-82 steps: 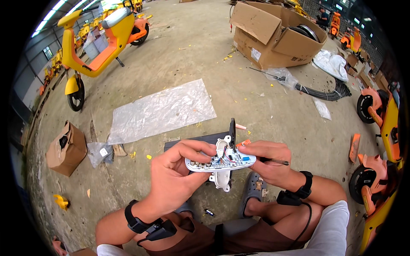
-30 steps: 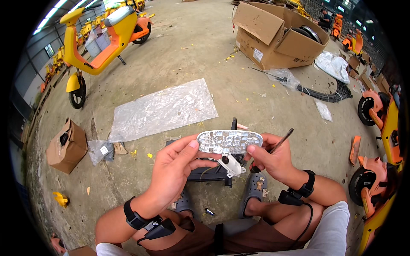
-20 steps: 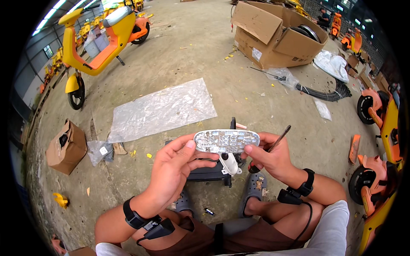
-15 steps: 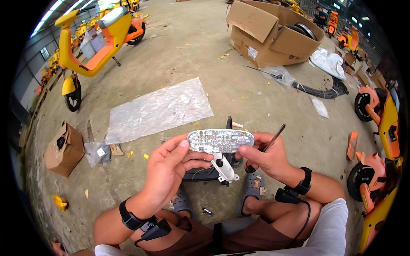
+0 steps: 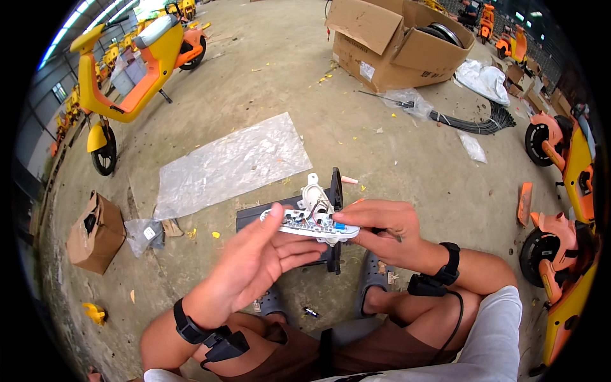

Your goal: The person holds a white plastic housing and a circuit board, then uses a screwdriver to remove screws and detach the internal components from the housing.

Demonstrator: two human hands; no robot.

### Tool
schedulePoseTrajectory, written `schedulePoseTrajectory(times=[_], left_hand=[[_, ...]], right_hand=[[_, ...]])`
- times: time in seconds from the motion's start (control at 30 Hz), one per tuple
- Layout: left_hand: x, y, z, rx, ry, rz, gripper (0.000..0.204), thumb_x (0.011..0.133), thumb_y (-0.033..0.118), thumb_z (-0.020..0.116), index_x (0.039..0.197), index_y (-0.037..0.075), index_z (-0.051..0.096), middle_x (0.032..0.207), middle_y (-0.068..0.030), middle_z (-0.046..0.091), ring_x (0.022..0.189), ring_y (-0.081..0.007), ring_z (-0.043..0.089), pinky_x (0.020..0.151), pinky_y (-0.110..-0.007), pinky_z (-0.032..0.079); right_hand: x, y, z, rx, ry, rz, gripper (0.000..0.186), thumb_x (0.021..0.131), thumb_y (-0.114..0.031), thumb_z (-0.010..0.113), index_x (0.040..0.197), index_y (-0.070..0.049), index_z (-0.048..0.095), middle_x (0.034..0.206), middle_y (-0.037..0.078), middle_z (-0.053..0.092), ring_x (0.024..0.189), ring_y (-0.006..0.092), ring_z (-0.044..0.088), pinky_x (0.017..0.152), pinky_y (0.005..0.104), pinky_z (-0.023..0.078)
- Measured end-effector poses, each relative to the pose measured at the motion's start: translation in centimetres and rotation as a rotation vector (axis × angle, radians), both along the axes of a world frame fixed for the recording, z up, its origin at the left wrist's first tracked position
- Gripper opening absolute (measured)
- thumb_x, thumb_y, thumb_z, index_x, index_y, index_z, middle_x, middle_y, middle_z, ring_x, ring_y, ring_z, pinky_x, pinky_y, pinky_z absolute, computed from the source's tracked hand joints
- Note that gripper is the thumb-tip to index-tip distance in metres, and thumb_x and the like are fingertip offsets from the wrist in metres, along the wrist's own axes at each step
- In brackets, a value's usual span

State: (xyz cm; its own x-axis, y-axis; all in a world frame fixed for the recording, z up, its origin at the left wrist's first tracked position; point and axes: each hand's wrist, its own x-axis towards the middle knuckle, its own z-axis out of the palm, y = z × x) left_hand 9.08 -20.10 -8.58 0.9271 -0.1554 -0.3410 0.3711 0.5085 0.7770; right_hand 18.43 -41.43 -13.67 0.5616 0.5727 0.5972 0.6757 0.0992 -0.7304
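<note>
"Pinching the right end of the circuit board (image 5: 299, 223), the right hand (image 5: 389, 230) has its fingers closed, thumb below. A small dark tip shows among them; too little is visible to name it."

"And the left hand (image 5: 251, 254)?"

"Half open and blurred. Its thumb laps the board's left end, with fingers stretched out underneath. How firmly they press, I cannot tell."

"How does the board look?"

"Long, slim, round-ended, with a white rim. It is tilted, so its face appears as a narrow strip, crowded with tiny parts. 1 bright blue component (image 5: 340, 226) sits near the right end, and thin wires (image 5: 316, 214), dark and reddish, rise from the far edge."

"Where is it?"

"Held in the air over the floor (image 5: 210, 286), in front of a white housing (image 5: 311, 192) with a holed tab at its far end. Lower down is a black frame (image 5: 253, 218), its left corner jutting past the left fingers."

"Farther out?"

"A clear plastic sheet (image 5: 235, 162), its right corner nearest the housing. Past that, 1 large cardboard box (image 5: 356, 60) and, left, a yellow-and-orange scooter (image 5: 162, 56)."
</note>
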Motion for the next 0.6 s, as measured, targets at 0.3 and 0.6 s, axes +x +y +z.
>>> schedulePoseTrajectory(times=[0.3,0.6], left_hand=[[-0.1,-0.4,-1.0,0.0,-0.08,-0.086,0.035,0.098,0.016,0.051,0.126,-0.004,0.05,0.12,-0.0165,0.061,0.112,-0.0287,0.06,0.095,-0.043,0.051],[-0.3,-0.3,-1.2,-0.048,-0.11,0.03,0.026,0.093,0.001,0.054,0.118,-0.005,0.057,0.113,-0.0149,0.065,0.104,-0.0227,0.064,0.09,-0.04,0.054]], right_hand=[[0.2,0.3,-0.2,0.034,-0.147,-0.008,0.036,0.073,0.006,0.072,0.106,-0.009,0.071,0.101,0.009,0.069,0.071,0.0177,0.067,0.056,0.0261,0.051],[-0.6,0.4,0.3,-0.044,0.001,-0.015,0.04,0.076,0.01,0.063,0.111,-0.008,0.069,0.099,0.006,0.067,0.061,0.0062,0.056,0.049,0.0212,0.043]])
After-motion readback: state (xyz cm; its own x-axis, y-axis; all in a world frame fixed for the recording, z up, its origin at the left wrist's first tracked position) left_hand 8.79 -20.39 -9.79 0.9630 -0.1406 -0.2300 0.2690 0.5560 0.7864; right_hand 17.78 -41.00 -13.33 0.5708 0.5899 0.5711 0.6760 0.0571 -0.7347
